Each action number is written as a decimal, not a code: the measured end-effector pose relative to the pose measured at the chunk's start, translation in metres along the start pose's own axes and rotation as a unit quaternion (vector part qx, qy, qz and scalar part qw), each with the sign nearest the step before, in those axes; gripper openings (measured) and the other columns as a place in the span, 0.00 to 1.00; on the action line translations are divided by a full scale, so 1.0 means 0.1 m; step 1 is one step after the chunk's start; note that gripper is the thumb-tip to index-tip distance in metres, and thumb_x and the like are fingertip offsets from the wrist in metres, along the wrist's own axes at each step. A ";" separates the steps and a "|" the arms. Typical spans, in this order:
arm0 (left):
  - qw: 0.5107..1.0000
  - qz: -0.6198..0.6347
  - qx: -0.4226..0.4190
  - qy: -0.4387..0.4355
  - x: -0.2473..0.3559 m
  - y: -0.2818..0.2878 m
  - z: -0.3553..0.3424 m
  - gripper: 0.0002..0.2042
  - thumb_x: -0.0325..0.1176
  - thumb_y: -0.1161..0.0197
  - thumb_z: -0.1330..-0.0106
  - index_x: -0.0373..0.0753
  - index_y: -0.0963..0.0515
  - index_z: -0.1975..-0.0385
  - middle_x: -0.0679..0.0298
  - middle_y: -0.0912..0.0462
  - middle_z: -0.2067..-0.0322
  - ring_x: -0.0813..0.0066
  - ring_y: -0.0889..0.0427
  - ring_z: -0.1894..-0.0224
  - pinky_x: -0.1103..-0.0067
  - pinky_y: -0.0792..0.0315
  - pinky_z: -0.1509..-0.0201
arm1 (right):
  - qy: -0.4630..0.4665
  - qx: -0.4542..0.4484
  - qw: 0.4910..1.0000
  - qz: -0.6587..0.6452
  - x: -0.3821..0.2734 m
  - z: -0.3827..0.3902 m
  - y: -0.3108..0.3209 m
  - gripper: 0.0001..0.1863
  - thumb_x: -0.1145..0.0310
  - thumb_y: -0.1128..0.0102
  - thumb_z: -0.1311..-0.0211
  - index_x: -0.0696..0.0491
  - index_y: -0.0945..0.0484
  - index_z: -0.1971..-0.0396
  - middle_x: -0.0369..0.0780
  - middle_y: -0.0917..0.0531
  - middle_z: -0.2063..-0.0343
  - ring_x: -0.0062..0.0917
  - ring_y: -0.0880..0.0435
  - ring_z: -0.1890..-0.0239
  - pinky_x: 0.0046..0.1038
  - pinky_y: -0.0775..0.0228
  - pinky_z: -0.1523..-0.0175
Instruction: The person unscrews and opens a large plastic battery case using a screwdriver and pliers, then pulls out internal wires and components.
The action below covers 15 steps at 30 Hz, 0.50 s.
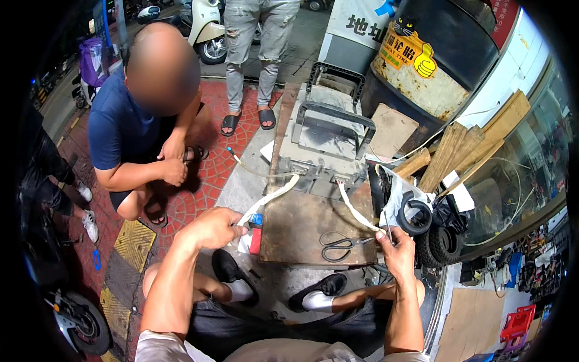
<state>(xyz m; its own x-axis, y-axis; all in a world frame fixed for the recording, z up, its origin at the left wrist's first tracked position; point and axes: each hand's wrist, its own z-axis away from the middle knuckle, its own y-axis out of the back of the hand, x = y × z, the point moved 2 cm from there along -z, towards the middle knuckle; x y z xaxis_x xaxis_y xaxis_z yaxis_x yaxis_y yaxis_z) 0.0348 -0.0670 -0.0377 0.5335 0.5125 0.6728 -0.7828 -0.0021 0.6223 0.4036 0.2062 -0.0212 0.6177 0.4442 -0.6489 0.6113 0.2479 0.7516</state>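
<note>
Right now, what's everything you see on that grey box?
The grey box looks dusty, perhaps metal, with dark smudges on top. It has two raised black handles and sits on a brown board. Two white-covered cables leave its near end, one to the left grip, one to the right grip; a thin wire does too. No hand touches it.

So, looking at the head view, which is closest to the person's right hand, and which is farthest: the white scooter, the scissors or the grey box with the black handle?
From the right hand:
1. Scissors: just to its left.
2. Grey box: ahead and to the left.
3. White scooter: far off, upper left, in the background.
</note>
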 end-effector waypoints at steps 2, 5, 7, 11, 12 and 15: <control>0.995 -0.087 0.043 -0.017 0.07 -0.01 0.05 0.13 0.41 0.32 0.26 0.37 0.12 0.56 0.49 0.10 0.66 0.49 0.10 0.58 0.58 0.21 0.51 | 0.006 0.027 1.000 0.013 -0.04 -0.09 -0.04 0.18 0.60 0.25 0.32 0.58 0.13 0.51 0.47 0.09 0.68 0.32 0.10 0.66 0.36 0.21 0.56; 0.975 -0.194 0.103 -0.030 0.11 -0.14 0.03 0.13 0.43 0.32 0.28 0.39 0.11 0.57 0.46 0.11 0.66 0.45 0.11 0.56 0.54 0.21 0.51 | 0.111 0.087 0.987 0.080 0.32 -0.38 -0.14 0.19 0.58 0.24 0.35 0.55 0.14 0.51 0.49 0.10 0.64 0.41 0.10 0.61 0.40 0.21 0.52; 0.959 -0.250 0.133 -0.012 0.05 -0.30 -0.05 0.12 0.42 0.32 0.29 0.40 0.11 0.58 0.46 0.11 0.66 0.45 0.11 0.56 0.54 0.20 0.51 | 0.100 0.064 0.992 0.053 0.46 -0.54 -0.22 0.20 0.58 0.23 0.37 0.54 0.17 0.52 0.50 0.12 0.62 0.47 0.12 0.59 0.44 0.22 0.51; 0.946 -0.265 0.188 -0.024 -0.09 -0.49 -0.23 0.10 0.38 0.33 0.30 0.40 0.10 0.59 0.49 0.10 0.65 0.47 0.13 0.51 0.54 0.19 0.50 | 0.050 -0.029 0.998 -0.022 0.50 -0.68 -0.39 0.20 0.58 0.23 0.36 0.56 0.18 0.56 0.47 0.12 0.67 0.39 0.14 0.66 0.39 0.23 0.55; 0.948 -0.256 0.187 -0.019 -0.14 -0.52 -0.27 0.11 0.38 0.33 0.30 0.40 0.10 0.59 0.49 0.10 0.65 0.47 0.13 0.51 0.54 0.19 0.49 | 0.045 -0.024 0.999 0.000 0.43 -0.64 -0.42 0.19 0.58 0.23 0.36 0.57 0.18 0.57 0.46 0.13 0.69 0.37 0.15 0.66 0.38 0.24 0.56; 0.956 -0.230 0.182 -0.012 -0.14 -0.57 -0.33 0.11 0.38 0.34 0.30 0.40 0.10 0.58 0.48 0.10 0.64 0.47 0.13 0.51 0.55 0.19 0.47 | 0.035 -0.023 0.999 -0.005 0.46 -0.59 -0.47 0.16 0.62 0.25 0.34 0.59 0.16 0.56 0.43 0.13 0.70 0.29 0.17 0.67 0.35 0.24 0.55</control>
<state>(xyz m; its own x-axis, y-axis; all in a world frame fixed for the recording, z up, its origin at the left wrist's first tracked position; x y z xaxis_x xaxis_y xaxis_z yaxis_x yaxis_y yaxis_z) 0.0615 -0.0453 -0.0955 0.8052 0.5113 0.3002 -0.3016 -0.0827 0.9498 0.3741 0.2652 -0.0796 0.5750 0.4998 -0.6477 0.5925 0.2916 0.7510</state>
